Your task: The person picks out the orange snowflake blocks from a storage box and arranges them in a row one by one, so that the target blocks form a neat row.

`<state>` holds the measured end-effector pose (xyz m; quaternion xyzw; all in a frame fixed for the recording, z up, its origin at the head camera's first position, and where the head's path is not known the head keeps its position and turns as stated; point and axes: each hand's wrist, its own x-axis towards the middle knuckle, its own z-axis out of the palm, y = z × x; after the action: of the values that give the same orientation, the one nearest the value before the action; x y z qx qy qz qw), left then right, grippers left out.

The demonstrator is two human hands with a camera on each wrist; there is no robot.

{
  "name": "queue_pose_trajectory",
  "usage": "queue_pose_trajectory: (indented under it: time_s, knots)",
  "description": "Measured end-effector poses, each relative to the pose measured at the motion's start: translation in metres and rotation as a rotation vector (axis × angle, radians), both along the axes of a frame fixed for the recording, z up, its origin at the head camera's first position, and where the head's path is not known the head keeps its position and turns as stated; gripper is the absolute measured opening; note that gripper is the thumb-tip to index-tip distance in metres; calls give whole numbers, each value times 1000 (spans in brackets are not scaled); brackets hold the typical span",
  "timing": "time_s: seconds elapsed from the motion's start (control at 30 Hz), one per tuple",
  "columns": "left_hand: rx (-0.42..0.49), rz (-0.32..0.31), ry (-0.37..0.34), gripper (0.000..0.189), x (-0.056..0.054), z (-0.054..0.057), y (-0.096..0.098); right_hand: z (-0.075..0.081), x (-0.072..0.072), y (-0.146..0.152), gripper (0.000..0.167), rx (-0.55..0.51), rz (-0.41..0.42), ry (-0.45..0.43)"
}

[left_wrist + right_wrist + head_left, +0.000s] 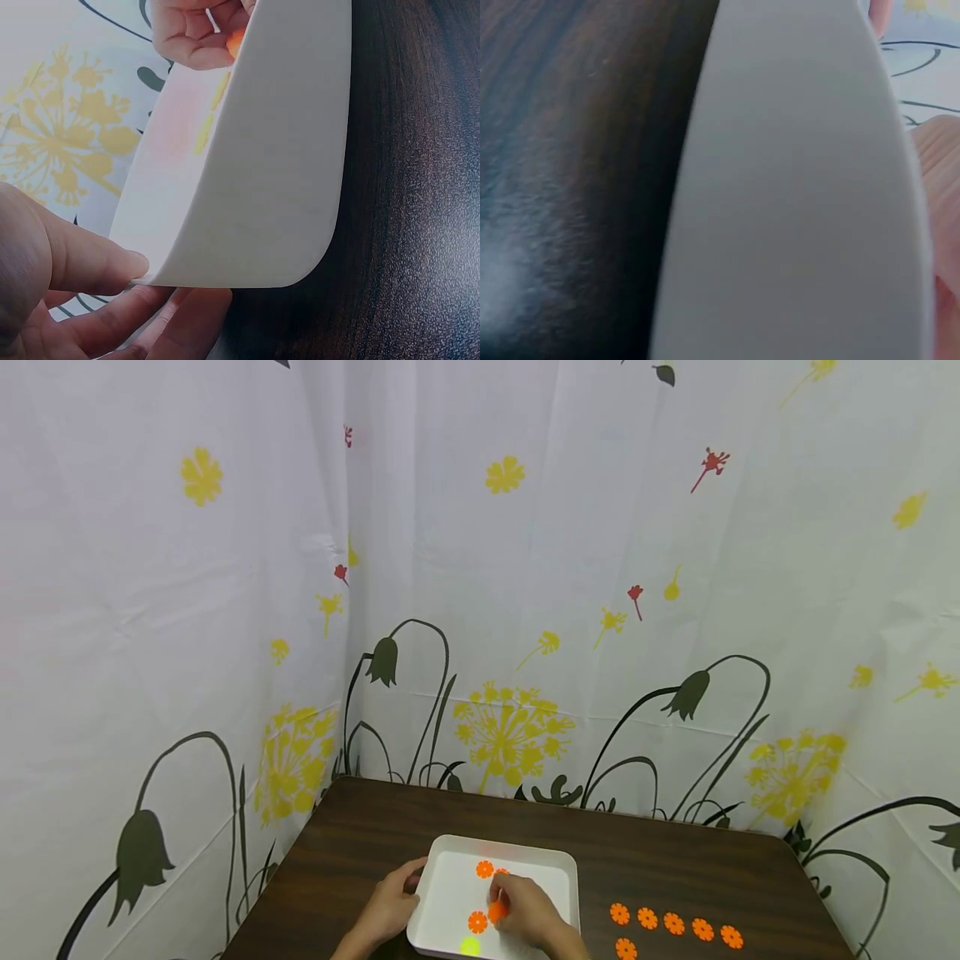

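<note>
Left hand [386, 906] is holding a shallow, white, plastic-looking rectangular tray [446, 902] in its grip; right hand [528, 912] is pinching an orange, notched, plastic-looking disc [497, 911] over it, where crowding could be causing knuckles to nudge neighbouring orange discs [477, 922].

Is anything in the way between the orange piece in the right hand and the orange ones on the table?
Yes: the right wall of the white tray. The right hand holds the orange piece inside it; the row of orange pieces lies on the table beyond that wall. Nothing else visible blocks the way.
</note>
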<state>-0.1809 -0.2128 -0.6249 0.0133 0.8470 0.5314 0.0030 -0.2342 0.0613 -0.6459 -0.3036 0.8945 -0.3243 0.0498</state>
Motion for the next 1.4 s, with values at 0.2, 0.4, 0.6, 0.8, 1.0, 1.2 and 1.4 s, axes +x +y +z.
queue_pose_trajectory:
  time_s: [0.2, 0.4, 0.6, 0.8, 1.0, 1.2, 1.4]
  knots:
    - [-5, 1, 0, 66, 1, 0, 0, -3, 2, 3, 27, -8, 17, -4]
    - [-2, -5, 3, 66, 1, 1, -1, 12, 1, 5, 20, -43, 10, 0]
    - [4, -2, 2, 66, 2, 2, 0, 28, -1, 7, 11, -97, -6, -40]
    - [7, 5, -7, 67, 1, 3, 0, 47, 3, 12, 10, -153, -41, -72]
    - [8, 6, -8, 67, 2, 3, 0, 53, 5, 22, 9, -124, -99, -82]
    - [10, 2, -5, 67, 2, 4, 0, 57, 8, 33, 8, -154, -120, -120]
    - [1, 6, 1, 66, 1, 4, 1, 62, 10, 43, 6, -197, -120, -149]
